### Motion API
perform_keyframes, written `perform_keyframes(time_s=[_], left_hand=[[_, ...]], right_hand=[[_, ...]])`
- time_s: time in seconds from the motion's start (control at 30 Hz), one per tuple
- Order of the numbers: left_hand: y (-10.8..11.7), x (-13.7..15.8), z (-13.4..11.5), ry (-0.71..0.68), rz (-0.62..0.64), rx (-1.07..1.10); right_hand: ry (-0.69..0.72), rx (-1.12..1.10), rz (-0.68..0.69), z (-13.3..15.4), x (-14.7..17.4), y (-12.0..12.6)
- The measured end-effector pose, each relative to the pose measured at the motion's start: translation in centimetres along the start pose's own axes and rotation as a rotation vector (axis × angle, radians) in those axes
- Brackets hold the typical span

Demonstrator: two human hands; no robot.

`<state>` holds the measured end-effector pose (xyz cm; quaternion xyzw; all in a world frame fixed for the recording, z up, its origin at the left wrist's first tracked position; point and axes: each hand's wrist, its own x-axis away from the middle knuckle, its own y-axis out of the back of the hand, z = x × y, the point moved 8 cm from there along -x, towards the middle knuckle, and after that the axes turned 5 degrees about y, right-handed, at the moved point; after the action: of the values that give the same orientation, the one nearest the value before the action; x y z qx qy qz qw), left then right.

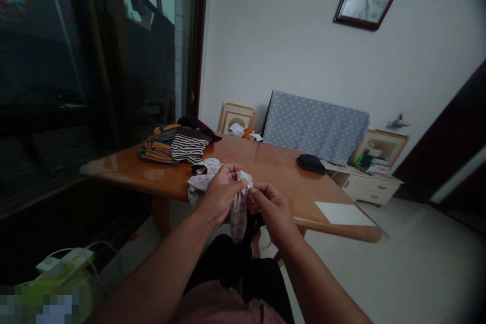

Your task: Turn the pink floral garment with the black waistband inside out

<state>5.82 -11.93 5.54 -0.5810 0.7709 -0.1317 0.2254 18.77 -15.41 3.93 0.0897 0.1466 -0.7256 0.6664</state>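
A white cloth garment with a pinkish pattern (pixel 238 217) hangs between my hands at the near edge of the wooden table. My left hand (pixel 224 190) is closed on it, thumb on top. The fingers of my right hand (pixel 272 205) pinch a small white bit at its right side, too small to make out. More of the patterned cloth lies to the left, partly on the table edge, and my left hand hides some of it. Just behind sits a pile of folded clothes, with a black-and-white striped piece (pixel 190 145) and a multicoloured striped piece (pixel 161 148).
The wooden table (pixel 273 172) carries a black folded item (pixel 310 163) and a white sheet (pixel 343 213) at its right. Beyond stand a cloth-covered panel (pixel 315 124) and a low drawer cabinet (pixel 370 187). A power strip (pixel 70 263) with cables is at lower left.
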Motion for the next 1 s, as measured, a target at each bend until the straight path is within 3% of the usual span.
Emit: perform_keyframes(time_s=[0.23,0.6,0.8,1.0], left_hand=[[0.0,0.0,0.4,-0.019,0.016,-0.068],[0.7,-0.3,1.0,0.116,0.013,0.176],[0.9,-0.5,0.7,0.103,0.014,0.248],[0.8,-0.4,1.1,0.153,0.040,0.216]], right_hand=[[0.022,0.057,0.009,-0.6,-0.2,0.1],[0.013,0.034,0.034,-0.7,0.4,-0.1],[0.224,0.414,-0.153,-0.1,1.2,1.8],[0.467,0.736,-0.118,1.8,1.8,0.6]])
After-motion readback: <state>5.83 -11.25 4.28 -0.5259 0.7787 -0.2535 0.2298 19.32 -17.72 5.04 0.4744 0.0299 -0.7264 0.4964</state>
